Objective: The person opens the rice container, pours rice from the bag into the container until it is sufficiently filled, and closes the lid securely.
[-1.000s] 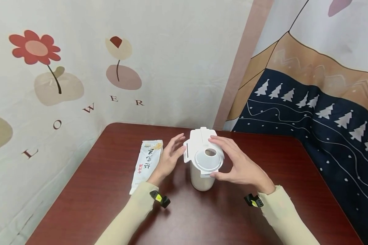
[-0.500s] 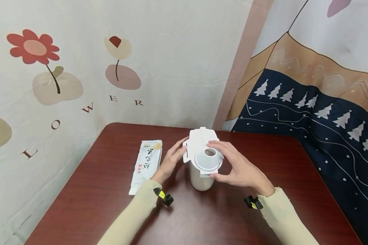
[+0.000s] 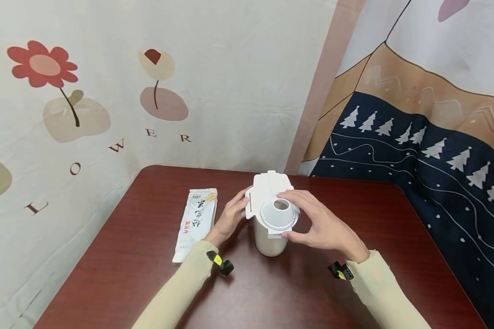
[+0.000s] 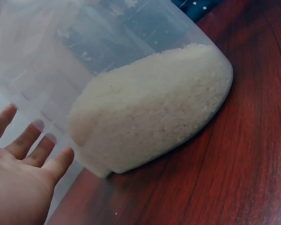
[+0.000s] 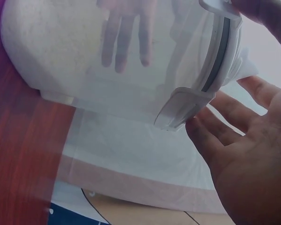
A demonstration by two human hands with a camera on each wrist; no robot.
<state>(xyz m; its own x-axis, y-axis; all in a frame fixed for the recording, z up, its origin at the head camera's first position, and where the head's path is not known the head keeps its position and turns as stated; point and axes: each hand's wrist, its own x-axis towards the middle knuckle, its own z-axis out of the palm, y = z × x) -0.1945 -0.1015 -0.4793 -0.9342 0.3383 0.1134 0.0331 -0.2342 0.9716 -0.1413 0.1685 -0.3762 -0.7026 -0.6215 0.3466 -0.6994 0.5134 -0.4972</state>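
Note:
A clear rice storage container (image 3: 271,245) stands upright on the table, with a white lid (image 3: 266,186) that has side latches and a round opening near the front. Rice (image 4: 149,98) fills its lower part in the left wrist view. My left hand (image 3: 228,220) is at the container's left side, its fairly straight fingertips right at the clear wall below the lid. With my right hand (image 3: 323,224) I grip the lid across its front half: the thumb is at the front latch, the fingers around the right edge and a side latch (image 5: 185,107).
A white printed packet (image 3: 195,224) lies flat on the dark red table (image 3: 304,292), left of my left hand. Printed cloth (image 3: 238,82) hangs behind the table, and a navy part with trees (image 3: 378,151) hangs at the right.
My left hand has moved a little right and in against the container's side. The right hand stays on the lid, and the container has not visibly moved.

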